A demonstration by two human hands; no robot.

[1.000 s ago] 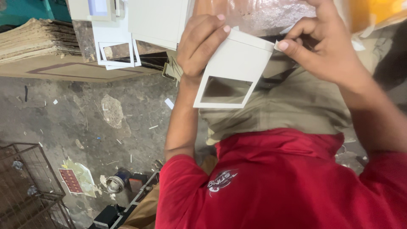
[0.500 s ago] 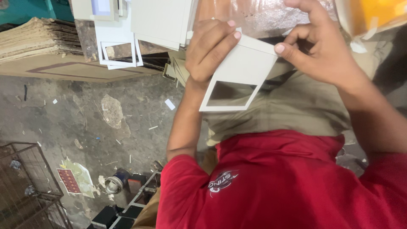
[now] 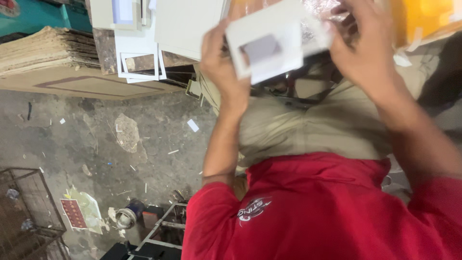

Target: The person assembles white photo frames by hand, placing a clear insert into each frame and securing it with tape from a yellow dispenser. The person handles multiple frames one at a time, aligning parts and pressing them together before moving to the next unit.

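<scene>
Littered concrete floor (image 3: 96,144), stacked cardboard sheets (image 3: 43,48)

Window card (image 3: 269,45) between hands, seemingly above lap.

A stack of brown cardboard sheets (image 3: 45,48) lies at the floor's upper left edge. White window frames (image 3: 137,60) lean just beside it. Paper scraps (image 3: 192,125) dot the grey floor (image 3: 96,144). A wire cage (image 3: 29,212) fills the lower left corner, a metal can (image 3: 126,217) near it.

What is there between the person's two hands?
In the head view, a white card piece with a rectangular window sits between the left hand and right hand; both grip its edges.
</scene>
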